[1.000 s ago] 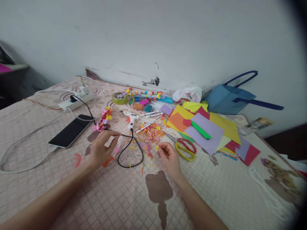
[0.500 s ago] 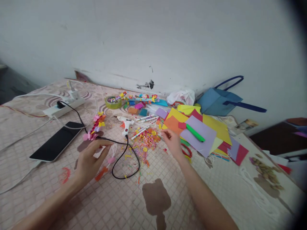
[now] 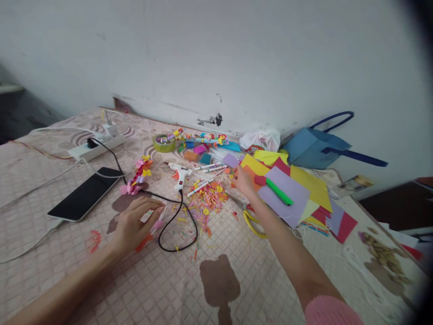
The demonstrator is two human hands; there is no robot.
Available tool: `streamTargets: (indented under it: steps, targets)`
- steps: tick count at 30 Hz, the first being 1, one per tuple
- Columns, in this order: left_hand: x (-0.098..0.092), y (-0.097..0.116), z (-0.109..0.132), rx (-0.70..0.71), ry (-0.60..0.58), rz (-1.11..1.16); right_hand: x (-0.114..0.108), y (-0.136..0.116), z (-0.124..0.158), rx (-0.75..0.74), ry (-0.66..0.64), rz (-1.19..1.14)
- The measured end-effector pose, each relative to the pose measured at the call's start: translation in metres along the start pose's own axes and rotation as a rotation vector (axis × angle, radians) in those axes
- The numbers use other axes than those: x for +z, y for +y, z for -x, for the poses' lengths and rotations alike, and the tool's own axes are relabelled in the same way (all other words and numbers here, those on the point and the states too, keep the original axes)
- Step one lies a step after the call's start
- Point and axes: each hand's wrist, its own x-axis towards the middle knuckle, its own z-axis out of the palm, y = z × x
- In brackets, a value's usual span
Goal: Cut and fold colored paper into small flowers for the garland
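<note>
My left hand (image 3: 133, 224) rests on the patterned cloth, fingers curled loosely over small pink and orange paper pieces (image 3: 154, 225) and a white string, beside the black cord (image 3: 176, 216) of the glue gun (image 3: 179, 172). My right hand (image 3: 242, 181) is stretched forward to the edge of the coloured paper sheets (image 3: 287, 185), its fingers bent and touching the orange sheet near small scraps; what the fingertips hold is too small to name. A pile of paper shreds (image 3: 208, 198) lies between the hands.
Yellow-and-red scissors (image 3: 252, 221) lie under my right forearm. A green marker (image 3: 278, 190) lies on the purple sheet. A phone (image 3: 84, 193), power strip (image 3: 96, 148), paper flower garland (image 3: 138, 175), tape roll (image 3: 164, 142), pens (image 3: 209, 168), blue bag (image 3: 318, 144) and wall surround them.
My right hand moved forward from the shreds to the coloured sheets. My left hand lowered onto the pink pieces and flattened. The view shifted slightly.
</note>
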Motion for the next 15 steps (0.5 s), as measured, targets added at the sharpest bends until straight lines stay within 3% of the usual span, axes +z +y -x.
streamTargets:
  steps: [5,8,10,15]
  targets:
    - [-0.004,0.003,-0.002,-0.040,0.043,-0.022,-0.019,-0.013,0.046,-0.047,-0.011,-0.183]
    - [-0.004,0.024,-0.006,-0.093,0.113,0.022,-0.018,-0.031,0.092,-0.063,0.010,-0.286]
    - [0.001,0.045,-0.009,-0.133,0.063,0.123,-0.013,-0.046,0.120,-0.066,0.021,-0.326]
    - [0.039,0.085,-0.015,-0.235,-0.253,0.496,-0.005,-0.082,0.160,-0.143,0.045,-0.409]
